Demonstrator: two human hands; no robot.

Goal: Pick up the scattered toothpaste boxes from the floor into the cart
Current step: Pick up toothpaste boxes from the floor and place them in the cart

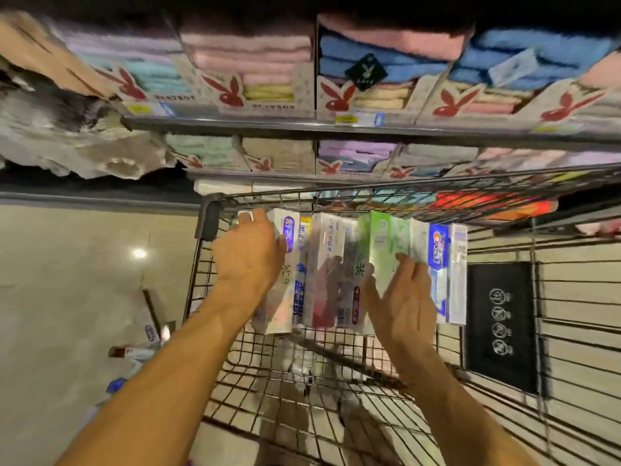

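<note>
Probably light, stiff, slick cartons, best squeezed across their long sides: left hand curls round the end toothpaste box, right hand presses flat on the green box opposite.

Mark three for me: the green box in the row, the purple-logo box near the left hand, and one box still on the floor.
Green box (383,243): head view, upper front face.
Purple-logo box (289,230): head view, on the logo.
Floor box (152,331): head view, its top face.

toothpaste boxes in cart (side by side) | shelves behind cart
</note>
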